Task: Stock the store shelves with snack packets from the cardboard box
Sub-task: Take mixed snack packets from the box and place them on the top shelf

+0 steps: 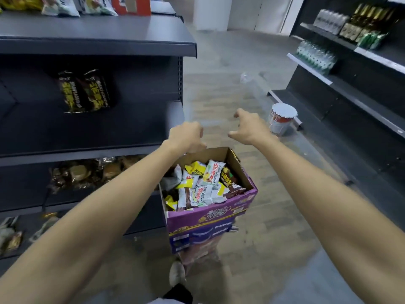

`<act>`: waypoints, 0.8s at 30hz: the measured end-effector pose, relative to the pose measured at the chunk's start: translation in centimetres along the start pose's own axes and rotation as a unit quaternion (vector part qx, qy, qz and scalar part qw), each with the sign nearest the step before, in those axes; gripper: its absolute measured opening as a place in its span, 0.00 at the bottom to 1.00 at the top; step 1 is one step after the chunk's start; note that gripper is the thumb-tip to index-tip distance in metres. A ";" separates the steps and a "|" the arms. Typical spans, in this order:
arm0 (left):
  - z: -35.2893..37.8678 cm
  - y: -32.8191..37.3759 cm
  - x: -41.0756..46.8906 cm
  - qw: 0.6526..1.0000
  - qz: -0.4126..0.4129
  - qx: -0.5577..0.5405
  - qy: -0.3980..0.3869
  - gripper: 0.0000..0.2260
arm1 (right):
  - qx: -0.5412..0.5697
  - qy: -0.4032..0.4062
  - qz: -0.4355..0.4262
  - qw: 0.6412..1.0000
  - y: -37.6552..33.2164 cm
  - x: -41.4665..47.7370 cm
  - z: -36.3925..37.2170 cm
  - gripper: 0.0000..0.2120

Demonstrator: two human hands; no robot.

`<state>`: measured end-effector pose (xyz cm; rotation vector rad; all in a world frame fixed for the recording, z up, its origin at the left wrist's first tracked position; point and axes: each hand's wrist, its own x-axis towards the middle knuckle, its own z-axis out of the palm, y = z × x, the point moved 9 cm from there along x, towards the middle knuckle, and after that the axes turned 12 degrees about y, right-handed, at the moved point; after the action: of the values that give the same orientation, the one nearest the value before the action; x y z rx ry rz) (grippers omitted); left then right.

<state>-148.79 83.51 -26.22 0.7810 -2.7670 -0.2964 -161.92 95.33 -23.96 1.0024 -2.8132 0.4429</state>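
Below, cardboard box (pixel 210 216) open upward, long side crosswise.

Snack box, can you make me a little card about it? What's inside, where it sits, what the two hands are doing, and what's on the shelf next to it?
box: purple cardboard box, top open, sitting on a blue carton
inside: snack packets, white, yellow and brown, piled loosely
left grip: fingers curled above the box's far flap; cannot tell if it holds anything
right grip: fingers spread, empty, beyond the box
shelf: two dark packets at the back
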 end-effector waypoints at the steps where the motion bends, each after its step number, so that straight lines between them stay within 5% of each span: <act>1: 1.7 -0.6 0.1 1.000 -0.006 -0.010 -0.008 0.13 | -0.003 -0.010 0.003 1.000 0.2 0.2 1.4 0.28; 12: 18.1 -6.4 -2.1 0.987 -0.089 -0.065 -0.120 0.12 | -0.015 -0.129 0.082 0.988 4.7 -1.7 17.0 0.20; 19: 24.4 -10.6 -7.6 0.960 -0.207 -0.121 -0.146 0.06 | -0.022 -0.218 0.083 0.972 6.9 -2.2 23.8 0.24; 24: 27.7 -9.8 -8.7 0.947 -0.210 -0.101 -0.223 0.27 | -0.019 -0.262 0.063 0.963 7.0 -0.5 27.2 0.27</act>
<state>-145.00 83.45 -56.57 1.3925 -2.8641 -0.9263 -166.41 92.28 -51.48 1.0659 -3.3512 0.1442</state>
